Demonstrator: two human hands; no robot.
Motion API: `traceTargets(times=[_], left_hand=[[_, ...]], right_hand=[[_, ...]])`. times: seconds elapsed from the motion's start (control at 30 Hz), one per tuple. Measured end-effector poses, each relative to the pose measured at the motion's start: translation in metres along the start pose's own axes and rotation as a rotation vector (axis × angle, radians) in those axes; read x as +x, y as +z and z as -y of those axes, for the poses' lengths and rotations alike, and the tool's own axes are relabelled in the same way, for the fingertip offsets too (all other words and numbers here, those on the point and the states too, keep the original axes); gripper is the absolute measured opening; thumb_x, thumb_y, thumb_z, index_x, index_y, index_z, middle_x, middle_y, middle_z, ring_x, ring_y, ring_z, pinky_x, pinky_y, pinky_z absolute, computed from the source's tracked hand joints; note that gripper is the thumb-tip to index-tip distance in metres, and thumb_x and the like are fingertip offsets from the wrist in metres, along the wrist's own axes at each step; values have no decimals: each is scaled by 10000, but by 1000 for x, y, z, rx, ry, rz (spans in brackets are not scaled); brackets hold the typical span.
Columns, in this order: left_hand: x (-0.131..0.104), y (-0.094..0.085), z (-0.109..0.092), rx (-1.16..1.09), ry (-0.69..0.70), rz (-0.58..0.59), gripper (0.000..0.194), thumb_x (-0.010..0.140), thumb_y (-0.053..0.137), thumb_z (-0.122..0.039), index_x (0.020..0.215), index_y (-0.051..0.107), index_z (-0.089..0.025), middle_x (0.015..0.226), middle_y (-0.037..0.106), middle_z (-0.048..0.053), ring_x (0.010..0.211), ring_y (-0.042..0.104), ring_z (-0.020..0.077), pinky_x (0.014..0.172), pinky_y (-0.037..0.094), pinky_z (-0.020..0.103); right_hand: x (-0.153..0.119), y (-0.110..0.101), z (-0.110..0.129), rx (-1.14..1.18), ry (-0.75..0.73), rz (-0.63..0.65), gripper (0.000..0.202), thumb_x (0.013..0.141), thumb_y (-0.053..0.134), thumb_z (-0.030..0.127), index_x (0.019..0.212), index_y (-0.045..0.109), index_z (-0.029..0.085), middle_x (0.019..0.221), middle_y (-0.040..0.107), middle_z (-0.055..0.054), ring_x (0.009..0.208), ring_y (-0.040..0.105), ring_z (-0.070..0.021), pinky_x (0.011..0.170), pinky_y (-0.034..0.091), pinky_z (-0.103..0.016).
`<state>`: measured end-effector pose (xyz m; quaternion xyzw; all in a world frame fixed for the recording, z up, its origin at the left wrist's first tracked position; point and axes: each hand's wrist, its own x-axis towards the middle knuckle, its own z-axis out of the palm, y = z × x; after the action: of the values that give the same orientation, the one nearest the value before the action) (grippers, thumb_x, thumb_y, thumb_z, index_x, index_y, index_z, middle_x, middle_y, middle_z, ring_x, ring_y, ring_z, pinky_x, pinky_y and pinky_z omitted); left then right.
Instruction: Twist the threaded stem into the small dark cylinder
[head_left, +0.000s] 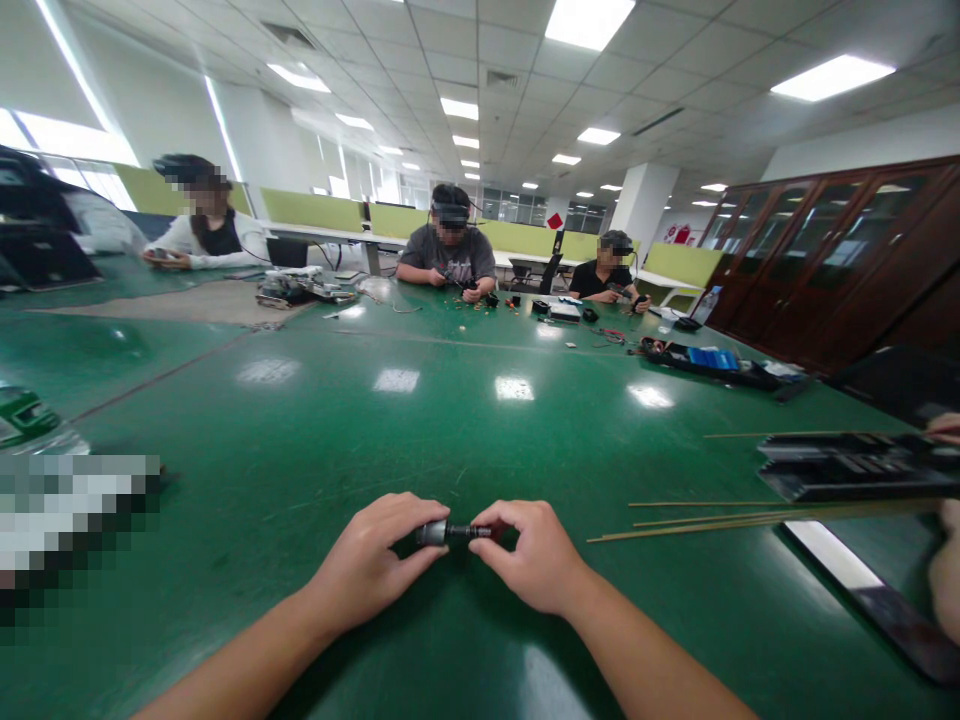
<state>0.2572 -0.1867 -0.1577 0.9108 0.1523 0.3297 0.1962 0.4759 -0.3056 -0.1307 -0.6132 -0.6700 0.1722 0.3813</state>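
Just above the green table [450,420], both hands meet on a small dark cylindrical part [433,533] with a thick grey-black body and a thinner ribbed shaft. My left hand [375,550] grips the thick body between thumb and fingers. At the other side, my right hand [536,555] pinches the end of the thin shaft. The part lies roughly level, pointing left to right. Its exact kind cannot be made out, and the fingertips hide both its ends.
To the right lie thin brown rods [675,520], black channel-shaped pieces [840,465] near another person's hand, and a flat dark device [870,590]. A bottle [34,420] lies at left. Across the table, several people work near a tool case [712,365] and assorted parts [300,287].
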Motion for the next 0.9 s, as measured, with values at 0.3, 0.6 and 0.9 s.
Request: traceTargets(times=[0.3, 0.6, 0.9], left_hand=[[0, 0, -1, 5, 4, -2, 327, 881, 680, -253, 1206, 638, -257, 1091, 713, 67, 998, 656, 209, 887, 536, 361], [0, -1, 0, 12, -4, -1, 334, 879, 681, -247, 1210, 636, -262, 1097, 712, 66, 1003, 654, 210, 894, 534, 363], [1, -1, 1, 12, 6, -14, 313, 886, 672, -267, 1197, 647, -246, 1077, 713, 82, 988, 663, 217, 876, 546, 365]], right_hand=[[-1, -1, 1, -6, 3, 0, 90, 832, 708, 236, 916, 739, 245, 804, 737, 10, 723, 668, -159, 710, 477, -261], [0, -1, 0, 3, 4, -4, 86, 825, 713, 236, 907, 738, 244, 796, 735, 13, 716, 668, -156, 709, 475, -258], [0, 0, -1, 10, 4, 1, 90, 830, 710, 239, 915, 736, 236, 801, 739, 5, 719, 675, -160, 721, 488, -267]])
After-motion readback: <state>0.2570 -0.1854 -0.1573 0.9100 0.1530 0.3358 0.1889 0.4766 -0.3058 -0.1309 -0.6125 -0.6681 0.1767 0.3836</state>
